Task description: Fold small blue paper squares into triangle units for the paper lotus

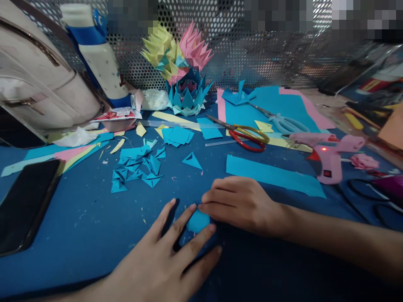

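Note:
A small piece of blue paper (pixel 199 221) lies on the blue tabletop between my hands. My left hand (pixel 166 247) is spread flat, with fingertips at the paper's left and lower right edges. My right hand (pixel 236 201) is closed, its fingers pressed together at the paper's upper right edge; the exact grip is hidden. Beyond them sit a single folded blue triangle (pixel 192 160), a cluster of folded blue paper triangles (pixel 138 165) and a stack of blue paper pieces (pixel 177 136). A long blue paper strip (pixel 273 174) lies past my right hand.
Red-and-yellow-handled scissors (pixel 247 136), light-blue-handled scissors (pixel 283 121) and a pink glue gun (pixel 329 155) with a lit red light lie at right. Folded paper flowers (pixel 189 90) stand at the back. A phone (pixel 30 205), a bottle (pixel 100 63) and a bag (pixel 40 84) occupy the left.

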Motion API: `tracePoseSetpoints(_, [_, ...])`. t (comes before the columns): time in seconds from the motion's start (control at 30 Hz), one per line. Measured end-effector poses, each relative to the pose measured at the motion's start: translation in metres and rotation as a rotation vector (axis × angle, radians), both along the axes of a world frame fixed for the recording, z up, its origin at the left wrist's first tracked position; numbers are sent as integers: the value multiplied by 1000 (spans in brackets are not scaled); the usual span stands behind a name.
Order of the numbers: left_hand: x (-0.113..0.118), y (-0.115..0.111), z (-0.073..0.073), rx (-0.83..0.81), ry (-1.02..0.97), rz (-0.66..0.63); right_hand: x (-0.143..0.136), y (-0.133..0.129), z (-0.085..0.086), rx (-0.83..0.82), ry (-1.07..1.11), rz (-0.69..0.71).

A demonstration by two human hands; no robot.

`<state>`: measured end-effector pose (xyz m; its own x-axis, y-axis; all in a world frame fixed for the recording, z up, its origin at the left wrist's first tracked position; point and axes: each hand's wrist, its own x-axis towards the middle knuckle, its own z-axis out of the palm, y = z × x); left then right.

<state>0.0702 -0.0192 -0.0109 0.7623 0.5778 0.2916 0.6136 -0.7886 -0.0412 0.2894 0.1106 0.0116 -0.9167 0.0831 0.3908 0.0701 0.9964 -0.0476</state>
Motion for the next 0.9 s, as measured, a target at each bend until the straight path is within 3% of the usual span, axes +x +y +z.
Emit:
tracePoseSetpoints(0.17, [-1, 5, 14, -35, 24, -15, 0, 4, 1, -76, -83, 15])
tracePoseSetpoints(0.27, [-4, 7, 16, -46, 63, -48, 1, 8, 11, -186, -169, -3])
tracePoseSetpoints(0.43, [-7, 6, 14, -86, 89, -66, 3, 9, 31, -181, -331, -51])
tracePoseSetpoints(0.53, [-7, 5, 14, -85, 103, -65, 2, 5, 27, -272, -285, -88])
tracePoseSetpoints(0.67, [-7, 5, 13, -83, 96, -64, -5, 1, 10, -512, -159, -236])
tracePoseSetpoints(0.77, [-7, 5, 14, -85, 69, -75, -9, -3, 5, -554, -161, -336])
tracePoseSetpoints(0.9, [-7, 4, 16, -82, 58, -64, -11, -9, 6, -583, -181, -363])
